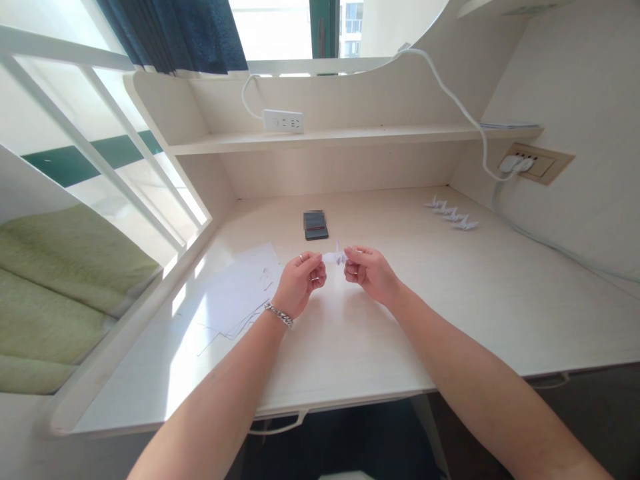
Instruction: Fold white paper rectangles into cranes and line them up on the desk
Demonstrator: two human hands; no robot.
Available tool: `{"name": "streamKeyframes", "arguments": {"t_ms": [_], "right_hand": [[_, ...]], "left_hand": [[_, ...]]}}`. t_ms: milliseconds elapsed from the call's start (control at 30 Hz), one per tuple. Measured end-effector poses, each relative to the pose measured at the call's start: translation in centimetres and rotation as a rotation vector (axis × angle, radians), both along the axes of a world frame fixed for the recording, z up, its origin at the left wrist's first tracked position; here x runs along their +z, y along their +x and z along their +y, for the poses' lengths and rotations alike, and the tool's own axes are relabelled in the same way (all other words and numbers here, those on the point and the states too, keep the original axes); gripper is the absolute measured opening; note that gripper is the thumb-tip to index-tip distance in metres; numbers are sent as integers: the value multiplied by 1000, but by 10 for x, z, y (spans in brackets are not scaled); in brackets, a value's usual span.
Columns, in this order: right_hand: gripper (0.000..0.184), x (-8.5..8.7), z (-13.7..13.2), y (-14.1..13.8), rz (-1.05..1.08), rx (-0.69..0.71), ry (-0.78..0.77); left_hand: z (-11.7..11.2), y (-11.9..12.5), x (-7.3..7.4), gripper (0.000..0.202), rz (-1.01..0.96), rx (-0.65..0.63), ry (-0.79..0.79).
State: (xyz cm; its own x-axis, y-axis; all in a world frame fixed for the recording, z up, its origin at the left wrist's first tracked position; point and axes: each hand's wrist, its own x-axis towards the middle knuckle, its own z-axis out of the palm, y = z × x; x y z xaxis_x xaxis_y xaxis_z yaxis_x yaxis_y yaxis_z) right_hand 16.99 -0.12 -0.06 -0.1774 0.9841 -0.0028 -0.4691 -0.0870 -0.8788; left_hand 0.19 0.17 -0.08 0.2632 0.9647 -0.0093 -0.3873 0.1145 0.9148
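Note:
Both my hands are raised over the middle of a pale wooden desk [450,313] and pinch a small folded white paper piece [334,257] between them. My left hand [299,281], with a ring and a metal bracelet, grips its left end with curled fingers. My right hand [369,272] holds its right end, fingers closed too. A loose pile of white paper sheets [235,297] lies on the desk just left of my left hand.
A dark phone [315,225] lies flat behind my hands. Several small folded paper figures [453,215] sit in a row at the back right. A white power strip [283,121] rests on the shelf, its cable running to a wall socket [530,163]. A green mattress [60,280] is at the left.

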Motion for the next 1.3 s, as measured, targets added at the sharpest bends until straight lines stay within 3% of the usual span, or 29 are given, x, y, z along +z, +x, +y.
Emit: {"name": "streamKeyframes", "arguments": {"t_ms": [200,433,567,733,933,1300], "right_hand": [[41,-2,3,3,19,-35,-14],[38,-2,2,2,-52,4,-14],[39,-6,8,6,-190,-137,3],[34,-9,6,3,-567,-404,260],[21,-11,-3,-8,-868,-431,462],[16,-11,1,-2,-926,-494,374]], "left_hand": [[5,-8,2,31,1,98,-5],[3,-1,-6,30,171,17,68],[6,-1,-9,29,189,115,62],[10,-1,-14,32,290,192,65],[10,1,-18,34,372,149,128],[10,-2,-15,31,377,142,113]]}}
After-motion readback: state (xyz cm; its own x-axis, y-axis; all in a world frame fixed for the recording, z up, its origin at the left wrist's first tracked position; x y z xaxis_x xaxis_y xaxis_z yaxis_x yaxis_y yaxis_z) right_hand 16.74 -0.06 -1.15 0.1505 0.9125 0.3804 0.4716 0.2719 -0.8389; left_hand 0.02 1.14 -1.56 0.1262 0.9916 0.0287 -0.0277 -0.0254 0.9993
